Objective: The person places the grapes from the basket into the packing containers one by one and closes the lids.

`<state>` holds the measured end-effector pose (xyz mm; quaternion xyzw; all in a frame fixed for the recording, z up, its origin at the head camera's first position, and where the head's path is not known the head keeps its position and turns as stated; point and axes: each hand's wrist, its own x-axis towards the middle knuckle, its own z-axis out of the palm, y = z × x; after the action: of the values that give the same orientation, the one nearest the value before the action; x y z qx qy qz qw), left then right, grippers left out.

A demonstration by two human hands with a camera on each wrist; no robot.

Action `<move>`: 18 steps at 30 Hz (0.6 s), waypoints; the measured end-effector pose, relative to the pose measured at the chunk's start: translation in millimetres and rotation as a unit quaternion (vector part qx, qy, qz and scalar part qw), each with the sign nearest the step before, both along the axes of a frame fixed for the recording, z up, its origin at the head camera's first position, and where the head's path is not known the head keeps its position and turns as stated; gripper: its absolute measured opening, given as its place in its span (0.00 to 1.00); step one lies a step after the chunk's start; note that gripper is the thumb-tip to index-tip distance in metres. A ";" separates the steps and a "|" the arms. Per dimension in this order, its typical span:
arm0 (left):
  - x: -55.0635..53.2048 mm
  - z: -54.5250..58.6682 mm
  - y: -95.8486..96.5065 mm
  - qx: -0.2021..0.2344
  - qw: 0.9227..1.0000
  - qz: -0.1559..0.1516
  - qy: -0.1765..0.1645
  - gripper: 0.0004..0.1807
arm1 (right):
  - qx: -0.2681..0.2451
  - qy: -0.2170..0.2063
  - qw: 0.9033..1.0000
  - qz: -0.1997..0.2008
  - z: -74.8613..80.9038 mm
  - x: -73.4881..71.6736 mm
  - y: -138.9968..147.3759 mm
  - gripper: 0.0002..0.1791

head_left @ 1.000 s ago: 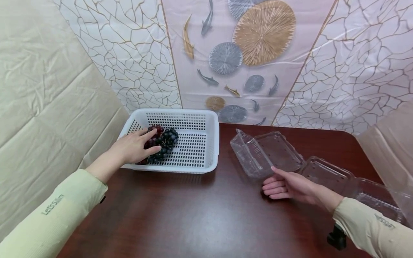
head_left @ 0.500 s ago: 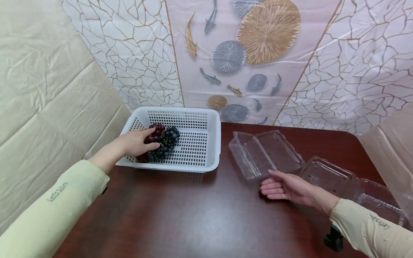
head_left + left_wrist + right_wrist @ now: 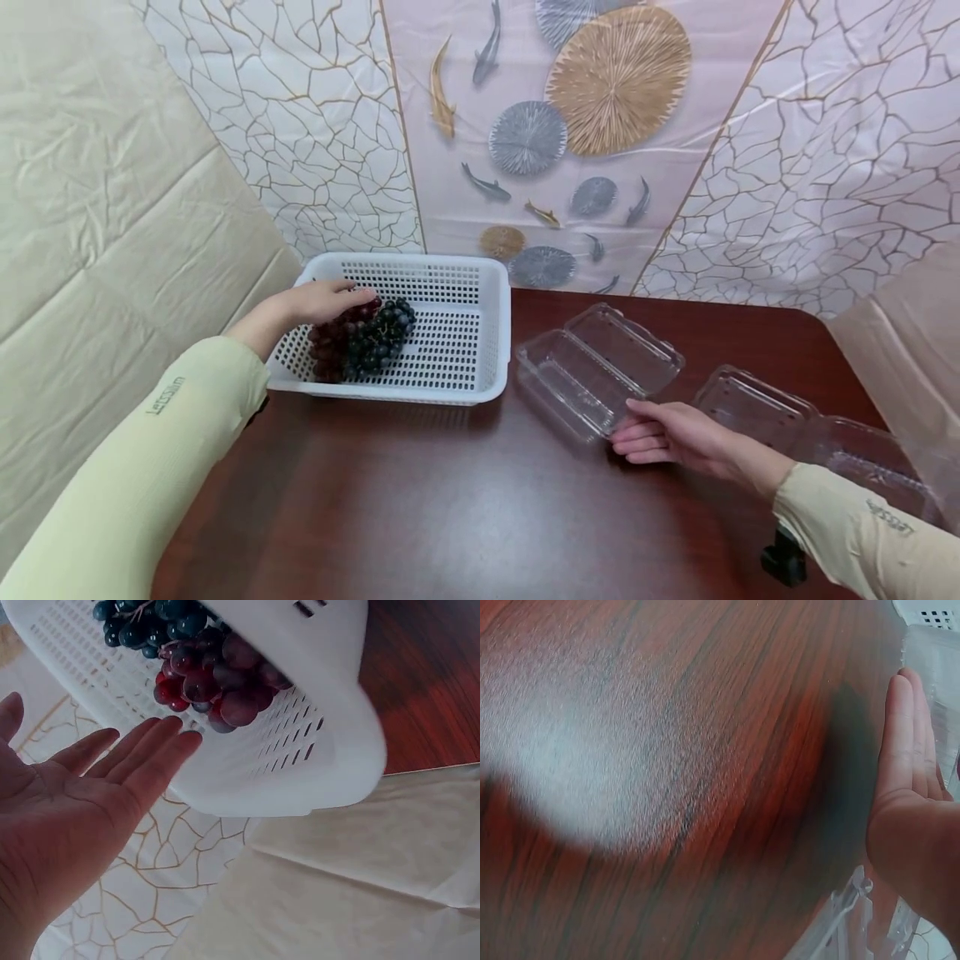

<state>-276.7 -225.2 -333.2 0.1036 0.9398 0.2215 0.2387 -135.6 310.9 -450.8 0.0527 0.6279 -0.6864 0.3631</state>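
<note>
My left hand (image 3: pixel 322 301) is over the left part of a white perforated basket (image 3: pixel 495 333), fingers extended, with nothing held. Below it lie a bunch of red grapes (image 3: pixel 328 346) and, just to the right, a bunch of dark grapes (image 3: pixel 381 337). In the left wrist view the palm (image 3: pixel 75 817) faces the red grapes (image 3: pixel 217 682), with a gap at the fingertips. My right hand (image 3: pixel 678 433) is at the near corner of a clear plastic clamshell box (image 3: pixel 577 379), its lid spread back. Its fingers are straight beside the box wall; whether the thumb touches the rim is unclear.
A second clear clamshell box (image 3: pixel 765 408) lies opened at the right side of the dark wooden table (image 3: pixel 465 508). A patterned cloth (image 3: pixel 337 167) hangs behind the table, and beige cloth (image 3: pixel 112 250) covers the left side.
The clamshell box has tipped down flat and shifted toward me, its inside now facing up. My left hand has drawn back and up, uncovering more red grapes.
</note>
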 end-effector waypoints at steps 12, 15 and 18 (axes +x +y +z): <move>-24.2 -5.7 -9.5 0.089 0.989 0.066 -0.099 0.48 | 0.038 0.027 0.999 0.012 -2.2 2.4 7.1 0.30; -27.9 -9.3 -14.1 0.077 0.989 0.076 -0.105 0.50 | 0.041 0.032 0.999 0.013 -2.8 3.1 9.4 0.30; -28.8 -12.0 -16.5 0.074 0.986 0.085 -0.121 0.51 | 0.041 0.034 0.998 0.013 -3.6 3.7 11.1 0.30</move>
<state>-305.5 -241.7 -345.3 0.0133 0.8904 0.3205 0.3230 -131.9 322.0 -454.4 0.0355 0.6681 -0.6568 0.3477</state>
